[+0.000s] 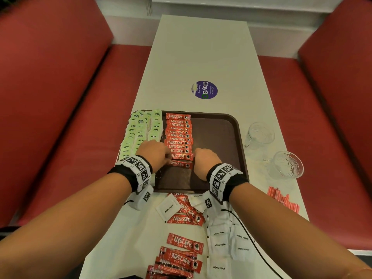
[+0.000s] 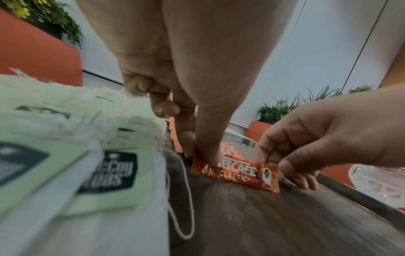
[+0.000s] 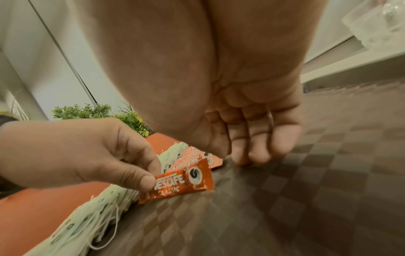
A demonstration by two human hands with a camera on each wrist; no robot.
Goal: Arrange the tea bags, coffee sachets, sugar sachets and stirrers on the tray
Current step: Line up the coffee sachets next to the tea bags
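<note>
One coffee sachet [image 1: 180, 164] sits at the near end of the red column on the tray [image 1: 237, 129], its long axis running 9 to 3 o'clock, parallel to the sachets stacked beyond it toward 12. The left hand [image 1: 156, 153] pinches its 9 o'clock end between thumb and forefinger, as the left wrist view shows. The right hand [image 1: 205, 160] is at the 3 o'clock end; in the left wrist view its thumb and forefinger seem to pinch that end, though the right wrist view leaves contact unclear, with the other fingers curled down onto the tray floor. Both hands are equally near, one per end, so the sachet should slide toward 12 to tuck against the row [image 1: 178, 135]. Tea bags [image 1: 141, 131] fill the strip at 9 o'clock. Sugar sachets [image 1: 219, 232] and stirrers [image 1: 281, 199] wait off the tray, toward 6 and 4 o'clock.
</note>
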